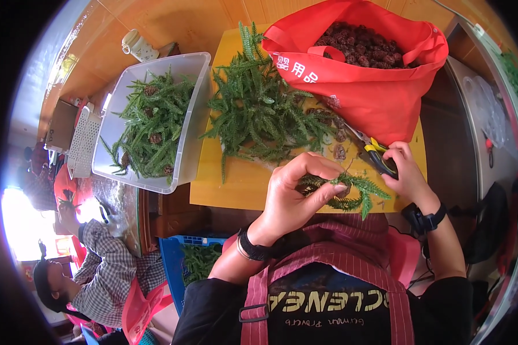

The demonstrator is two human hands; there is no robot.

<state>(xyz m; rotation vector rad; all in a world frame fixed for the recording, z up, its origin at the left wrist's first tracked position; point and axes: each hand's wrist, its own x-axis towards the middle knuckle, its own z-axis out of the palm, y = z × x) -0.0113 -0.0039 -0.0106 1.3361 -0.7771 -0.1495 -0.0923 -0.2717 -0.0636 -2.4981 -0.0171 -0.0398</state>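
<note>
My left hand (296, 187) pinches an artificial green pine sprig (367, 192) above the near edge of a yellow board (224, 192). A thin wire or stem rises from the pinch, and part of the sprig is hidden behind the fingers. At the board's right, my right hand (407, 175) is closed round the handles of pliers (376, 150) with yellow and black grips. Their jaws point away from me, beside a few pine cones (339, 151). A heap of green sprigs (262, 109) covers the middle of the board.
A red cloth bag (362, 100) full of brown pine cones (362, 49) stands at the back right. On the left is a clear plastic bin (184, 135) of finished-looking sprigs with cones. A blue crate (175, 264) sits below. Another person (106, 270) works at far left.
</note>
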